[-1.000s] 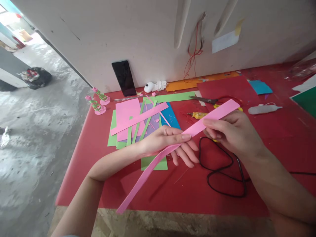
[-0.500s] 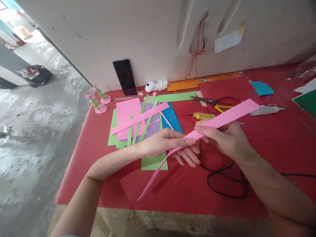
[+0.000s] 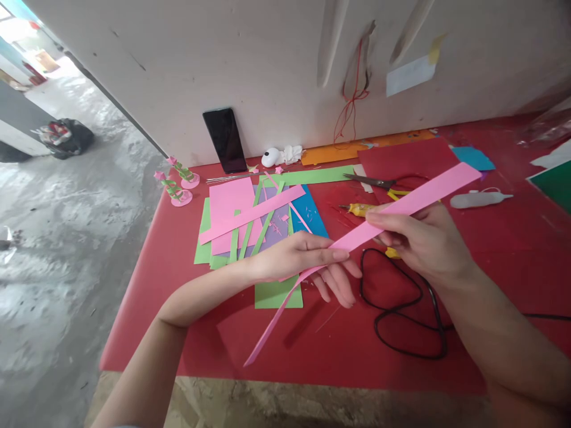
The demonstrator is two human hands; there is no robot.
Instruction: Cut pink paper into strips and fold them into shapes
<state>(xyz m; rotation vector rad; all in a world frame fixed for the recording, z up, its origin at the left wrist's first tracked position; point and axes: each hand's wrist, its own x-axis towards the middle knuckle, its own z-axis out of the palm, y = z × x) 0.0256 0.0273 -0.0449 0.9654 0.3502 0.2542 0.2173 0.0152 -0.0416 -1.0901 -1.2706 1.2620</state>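
Observation:
A long pink paper strip is stretched slantwise between my two hands above the red tabletop. My left hand pinches it between thumb and forefinger, the other fingers spread underneath. From there the strip's narrow tail hangs down toward the table's front edge. My right hand grips the strip farther up, thumb on top, and its wide end sticks out past the hand. Beneath and behind my left hand lie pink sheets, green strips, a purple sheet and a blue sheet with small pink scraps.
Scissors and a yellow-handled tool with a black cord lie near my right hand. A white tube is farther right. At the back, a phone leans on the wall. Two small paper flowers stand at left.
My right hand has slid a little to the right and up, and the strip's wide end has moved with it. My left hand stays nearly in place, still pinching the strip.

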